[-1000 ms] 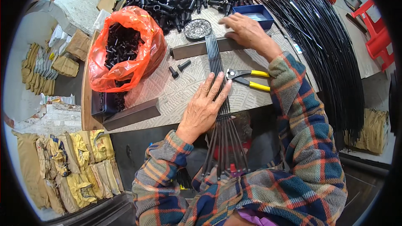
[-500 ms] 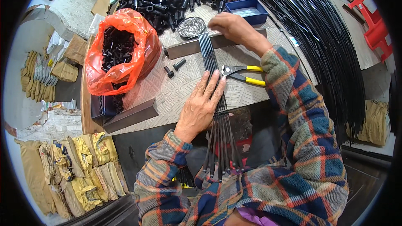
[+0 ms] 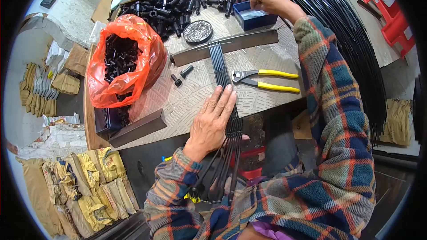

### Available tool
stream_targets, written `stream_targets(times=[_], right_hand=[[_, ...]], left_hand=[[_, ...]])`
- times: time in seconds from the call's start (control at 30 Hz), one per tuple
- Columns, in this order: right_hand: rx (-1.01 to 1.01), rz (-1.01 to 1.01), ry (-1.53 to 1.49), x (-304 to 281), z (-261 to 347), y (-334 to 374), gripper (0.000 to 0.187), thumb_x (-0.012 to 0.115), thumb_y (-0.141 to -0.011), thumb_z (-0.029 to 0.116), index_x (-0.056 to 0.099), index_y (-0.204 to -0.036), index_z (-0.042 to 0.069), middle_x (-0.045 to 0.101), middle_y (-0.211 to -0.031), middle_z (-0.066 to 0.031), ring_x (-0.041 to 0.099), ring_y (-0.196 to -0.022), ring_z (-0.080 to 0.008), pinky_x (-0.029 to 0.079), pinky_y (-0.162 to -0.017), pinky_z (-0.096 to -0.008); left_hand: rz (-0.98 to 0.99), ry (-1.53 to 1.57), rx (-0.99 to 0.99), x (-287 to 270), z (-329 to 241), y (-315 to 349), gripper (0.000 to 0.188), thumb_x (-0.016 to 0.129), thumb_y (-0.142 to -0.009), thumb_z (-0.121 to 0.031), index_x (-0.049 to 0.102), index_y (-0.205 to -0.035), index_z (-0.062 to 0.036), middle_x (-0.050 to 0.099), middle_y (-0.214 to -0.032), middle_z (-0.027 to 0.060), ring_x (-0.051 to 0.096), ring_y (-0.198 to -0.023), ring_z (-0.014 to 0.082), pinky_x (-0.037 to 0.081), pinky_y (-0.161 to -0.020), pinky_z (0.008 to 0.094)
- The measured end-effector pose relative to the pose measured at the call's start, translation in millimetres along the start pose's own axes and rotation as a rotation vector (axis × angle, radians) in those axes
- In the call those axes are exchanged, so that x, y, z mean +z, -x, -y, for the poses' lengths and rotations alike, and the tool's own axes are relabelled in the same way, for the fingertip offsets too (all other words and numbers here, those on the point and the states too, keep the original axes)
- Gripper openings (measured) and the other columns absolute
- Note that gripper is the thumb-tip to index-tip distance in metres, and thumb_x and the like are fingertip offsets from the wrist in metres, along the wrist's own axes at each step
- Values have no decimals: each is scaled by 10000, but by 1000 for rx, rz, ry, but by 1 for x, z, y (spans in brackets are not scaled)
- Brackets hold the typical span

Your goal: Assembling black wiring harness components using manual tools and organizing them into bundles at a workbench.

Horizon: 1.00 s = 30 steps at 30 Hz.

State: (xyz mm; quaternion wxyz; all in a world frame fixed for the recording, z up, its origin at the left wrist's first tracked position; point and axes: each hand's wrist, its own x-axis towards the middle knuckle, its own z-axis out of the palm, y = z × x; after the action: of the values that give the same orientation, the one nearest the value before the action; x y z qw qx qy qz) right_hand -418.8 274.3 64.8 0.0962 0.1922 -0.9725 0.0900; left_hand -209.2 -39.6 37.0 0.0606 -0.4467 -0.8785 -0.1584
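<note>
A worker's left hand (image 3: 208, 122) clasps a row of black rods (image 3: 218, 64) on the near side of a metal bar (image 3: 249, 41) — fingers flat on top, thumb apparently beneath. The rods' long axis runs crosswise to the bar, toward the person, far ends meeting it. Beyond the bar's right half, the right hand (image 3: 272, 2) is at a blue tray (image 3: 260, 23), farther from the rods — whether its fingers pinch anything cannot be told.

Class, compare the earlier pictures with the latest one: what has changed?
The right hand moved away from the metal bar, up and right to the blue box. The lower ends of the black rods swung left. The left hand stayed on the rods; the pliers stayed put.
</note>
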Motion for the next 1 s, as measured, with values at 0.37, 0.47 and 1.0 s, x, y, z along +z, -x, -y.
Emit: stream_targets(times=[0.37, 0.47, 1.0], right_hand=[[87, -158, 70, -3, 3, 7, 105, 584, -746, 149, 619, -837, 110, 616, -852, -80, 593, -830, -254, 469, -669, -352], [5, -275, -147, 3, 47, 11, 119, 551, -799, 118, 610, -901, 116, 618, -902, -68, 598, -838, -245, 475, -702, -344], [-116, -122, -129, 21, 100, 36, 244, 582, -741, 77, 666, -948, 177, 580, -786, -55, 592, -714, -227, 434, -612, -340]], left_hand=[[-21, 25, -3, 9, 1, -7, 893, 600, -669, -596, 383, -1276, 21, 352, -1342, 179, 296, -1265, 355, 298, -1001, 433], [-23, 14, -11, 8, 3, -5, 895, 629, -655, -575, 389, -1260, 38, 368, -1321, 200, 310, -1249, 376, 304, -1002, 431], [-23, -16, -3, 12, 2, -9, 872, 587, -699, -578, 401, -1232, 87, 390, -1289, 244, 334, -1228, 402, 303, -1005, 423]])
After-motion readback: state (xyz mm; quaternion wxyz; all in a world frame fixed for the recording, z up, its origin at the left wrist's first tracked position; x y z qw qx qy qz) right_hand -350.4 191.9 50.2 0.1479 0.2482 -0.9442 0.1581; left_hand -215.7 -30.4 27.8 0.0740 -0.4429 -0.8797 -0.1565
